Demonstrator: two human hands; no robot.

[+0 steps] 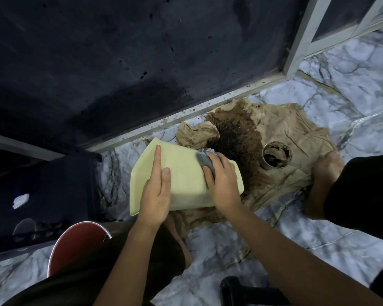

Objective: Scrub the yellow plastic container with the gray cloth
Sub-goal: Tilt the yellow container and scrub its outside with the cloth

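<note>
From the head camera, the yellow plastic container (181, 180) is held tilted above the marble-patterned floor (230, 246), its pale underside facing up; the left hand (156, 191) lies flat against it, fingers stretched out, steadying it; the right hand (221, 182) presses the bunched gray cloth (205, 161) onto the container's upper right part, fingers curled over it; beyond lies a stained tan cloth (285, 133) with a dirty round can (276, 155) on it; a red bucket (75, 244) stands at lower left.
</note>
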